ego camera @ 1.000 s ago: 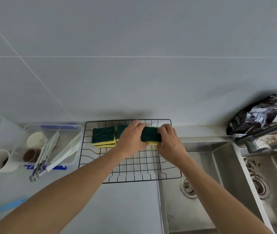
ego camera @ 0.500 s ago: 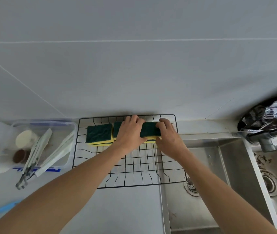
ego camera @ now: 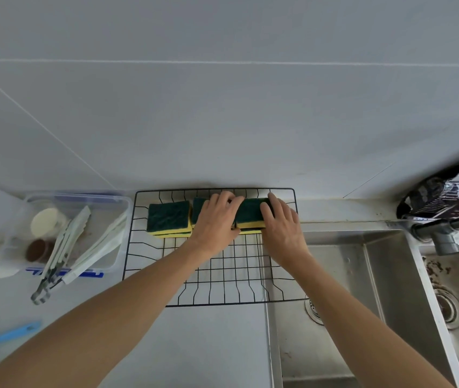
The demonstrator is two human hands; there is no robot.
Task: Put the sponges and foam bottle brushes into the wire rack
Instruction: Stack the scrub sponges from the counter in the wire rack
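The wire rack [ego camera: 222, 275] sits at the centre of the frame, its far edge close to the wall and its right part overhanging the sink [ego camera: 362, 275]. Its near two thirds are bare grid, so there is open room toward the bottom of the frame. Along the far edge lies a row of green-topped yellow sponges: a left stack [ego camera: 169, 221] lying free, a middle sponge [ego camera: 199, 210] mostly hidden, and a right sponge [ego camera: 252, 217].

The left hand [ego camera: 217, 222] lies palm down over the middle sponge, fingers spread forward and resting on it; whether it grips, I cannot tell. The right hand [ego camera: 281, 228] presses its fingers against the right end and top of the right sponge, thumb side toward the front edge (more a push than a clamp). Both forearms reach in from the bottom corners.

Left of the rack, just beside it, a clear container [ego camera: 110, 203] holds tongs [ego camera: 60, 256]. A faucet [ego camera: 441, 233] crosses the right edge, above the second basin
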